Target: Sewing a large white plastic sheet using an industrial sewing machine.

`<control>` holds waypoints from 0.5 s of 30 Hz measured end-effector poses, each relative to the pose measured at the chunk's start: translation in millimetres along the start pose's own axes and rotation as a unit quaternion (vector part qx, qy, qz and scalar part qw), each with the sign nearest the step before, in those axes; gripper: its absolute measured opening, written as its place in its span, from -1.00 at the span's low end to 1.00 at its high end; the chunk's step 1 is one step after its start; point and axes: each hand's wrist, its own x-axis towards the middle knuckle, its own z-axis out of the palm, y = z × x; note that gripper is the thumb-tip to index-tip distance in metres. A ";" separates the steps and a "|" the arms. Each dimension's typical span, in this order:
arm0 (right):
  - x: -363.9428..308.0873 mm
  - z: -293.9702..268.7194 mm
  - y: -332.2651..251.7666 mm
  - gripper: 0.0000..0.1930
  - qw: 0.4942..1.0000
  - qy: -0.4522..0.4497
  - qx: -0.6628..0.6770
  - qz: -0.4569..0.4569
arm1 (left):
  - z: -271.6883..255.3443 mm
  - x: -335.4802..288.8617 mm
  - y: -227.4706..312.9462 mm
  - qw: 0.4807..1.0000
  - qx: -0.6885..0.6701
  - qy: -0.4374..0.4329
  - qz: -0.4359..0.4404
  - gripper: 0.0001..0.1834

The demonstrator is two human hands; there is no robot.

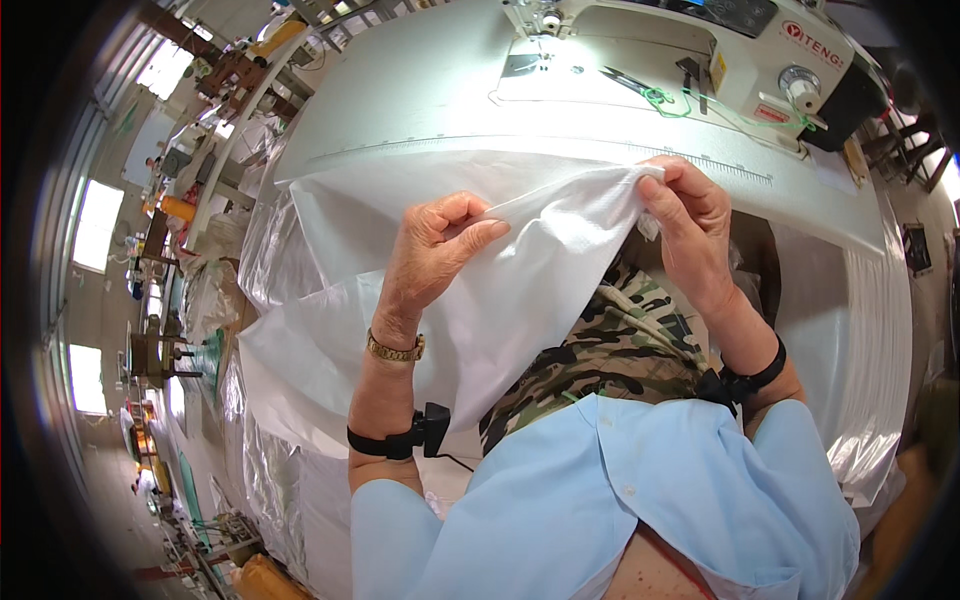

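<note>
A large sheet of thin white fabric (520, 285) hangs from both hands over the table's front edge and my lap. My left hand (437, 245) pinches its upper edge between thumb and fingers, near the middle of the view. Farther right, my right hand (692, 225) pinches a corner of the same edge, which is drawn fairly taut between the two. More of the fabric spreads out to the left, partly on the table and partly hanging down. Both hands are just in front of the sewing machine's table, apart from the needle area.
A white sewing machine (765, 60) stands at the back right, its lamp lighting the needle area (545, 62). Dark scissors (628, 82) and green thread (660, 98) lie on the pale table (400, 100). Clear plastic sheeting (265, 250) hangs at the left. Other machines line the far left.
</note>
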 end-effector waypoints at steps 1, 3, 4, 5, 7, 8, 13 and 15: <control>1.2 4.7 -3.9 -0.93 1.000 0.008 -0.010 0.001 | -5.3 -0.6 -1.4 1.000 0.018 0.020 -0.011 -0.89; -2.0 6.6 -6.4 -0.91 0.997 0.006 -0.070 -0.018 | -11.9 1.1 0.3 0.998 0.036 0.045 -0.017 -0.91; -2.7 6.8 -7.0 -0.89 0.991 0.011 -0.131 -0.034 | -14.6 4.4 3.7 0.989 0.096 0.101 0.047 -0.91; -1.5 7.6 -6.5 -0.88 0.981 0.002 -0.175 -0.087 | -17.2 8.3 8.3 0.969 0.156 0.157 0.111 -0.91; 1.2 4.9 -9.4 -0.89 0.964 -0.011 -0.224 -0.146 | -18.7 19.5 27.1 0.933 0.251 0.185 0.180 -0.90; 2.2 3.3 -10.8 -0.90 0.942 -0.020 -0.271 -0.199 | -18.3 24.5 32.0 0.884 0.343 0.205 0.242 -0.89; 5.1 4.2 -15.4 -0.91 0.929 -0.027 -0.275 -0.246 | -27.2 34.6 22.8 0.912 0.299 0.115 0.255 -0.81; 5.6 2.7 -16.4 -0.92 0.933 -0.020 -0.264 -0.243 | -31.5 36.8 23.4 0.927 0.283 0.059 0.241 -0.78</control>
